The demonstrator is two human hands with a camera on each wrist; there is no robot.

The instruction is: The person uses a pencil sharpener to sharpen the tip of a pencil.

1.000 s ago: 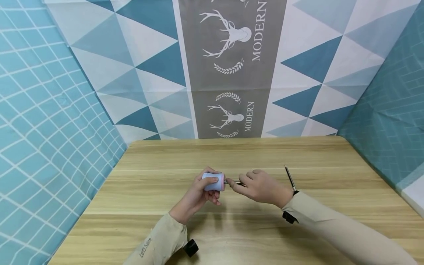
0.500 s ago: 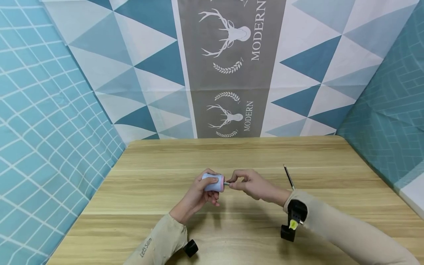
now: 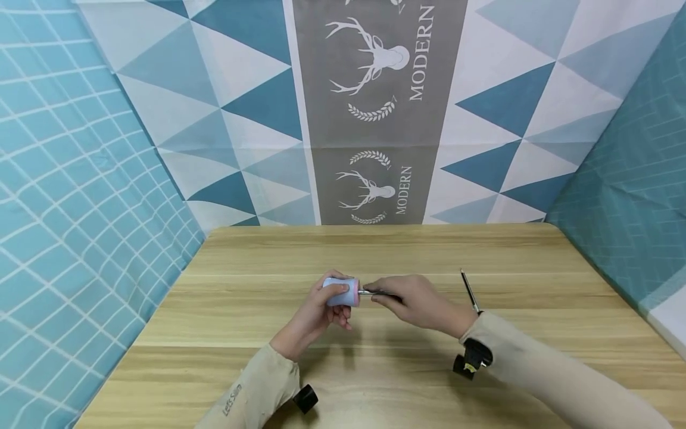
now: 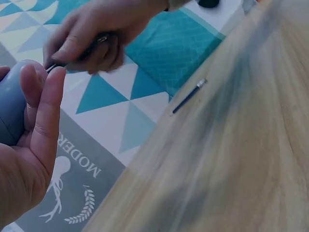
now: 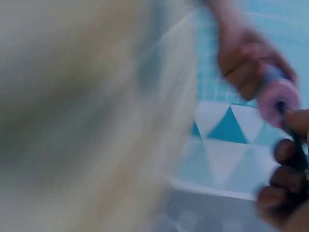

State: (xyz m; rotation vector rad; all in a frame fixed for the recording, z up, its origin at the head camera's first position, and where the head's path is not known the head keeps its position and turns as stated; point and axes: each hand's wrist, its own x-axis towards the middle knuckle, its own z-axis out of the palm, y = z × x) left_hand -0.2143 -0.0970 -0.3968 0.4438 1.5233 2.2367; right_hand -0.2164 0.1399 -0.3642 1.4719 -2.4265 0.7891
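Note:
In the head view my left hand (image 3: 311, 313) grips a small light-blue pencil sharpener (image 3: 351, 298), its waisted body lying sideways. Its pink end (image 5: 270, 101), with a dark hole, faces right in the head view. My right hand (image 3: 415, 301) holds a slim dark pencil (image 3: 364, 292) with a silvery part, its far end at that hole. How deep the pencil sits in the hole is hidden. Both hands are raised above the table. Curled fingers (image 5: 285, 179) wrap the pencil in the blurred right wrist view.
A second dark pencil (image 3: 468, 289) with a silvery end lies on the wooden table (image 3: 257, 256), beyond the right wrist. Patterned cloth (image 3: 257, 119) hangs behind the table and at both sides. A white surface (image 3: 670, 310) borders the right edge.
The right hand has turned back and forth at the wrist and changed its finger hold on the pencil. The left hand and sharpener have shifted slightly left.

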